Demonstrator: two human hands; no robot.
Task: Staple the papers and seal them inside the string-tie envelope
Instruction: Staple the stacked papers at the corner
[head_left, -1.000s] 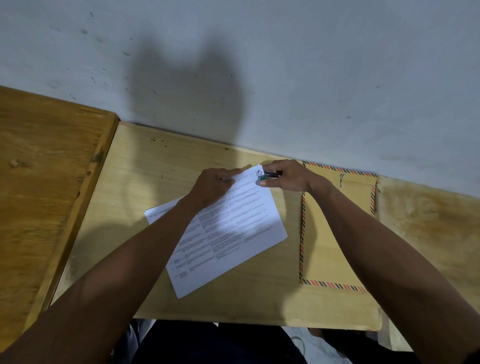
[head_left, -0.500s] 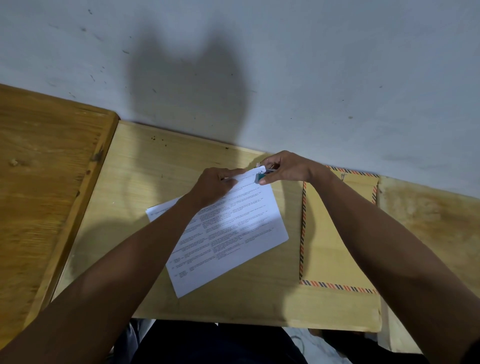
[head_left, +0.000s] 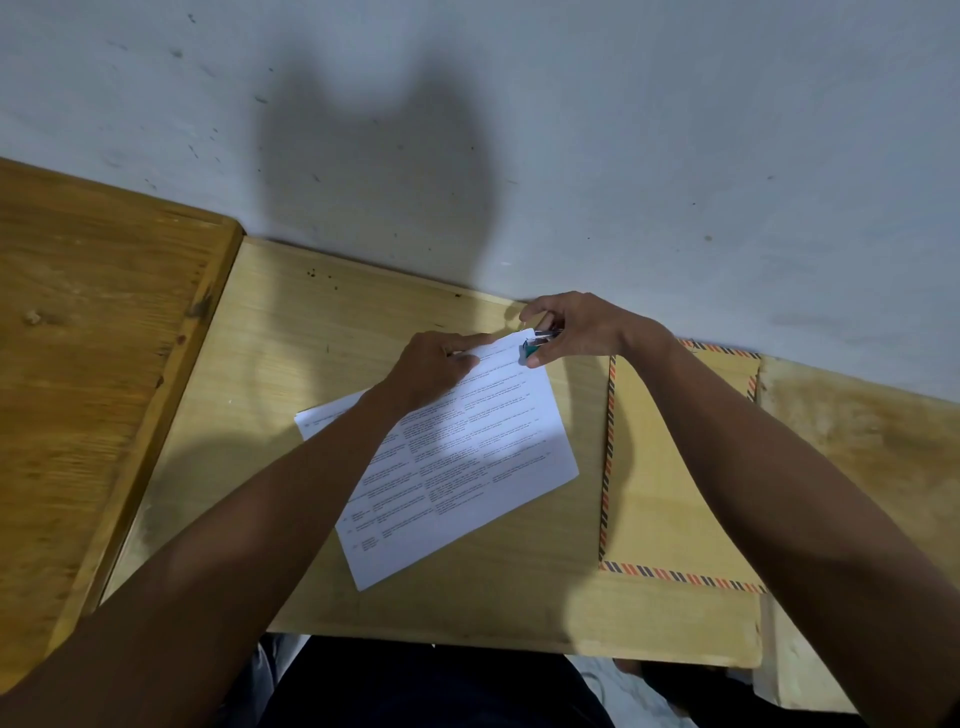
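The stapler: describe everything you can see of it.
The stapler is small, with a teal-green body and a shiny metal top arm. Most of it is hidden inside the right hand, whose fingers pinch it from above and below. Its mouth sits over the far corner of the papers, which the left hand presses flat on the table. Whether it is fully squeezed cannot be told.

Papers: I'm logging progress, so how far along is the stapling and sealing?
Nothing is clearly finished. In hand: the left hand pins the papers while the right hand works a small stapler at their far corner. Left: the envelope lies beside them, unfilled.
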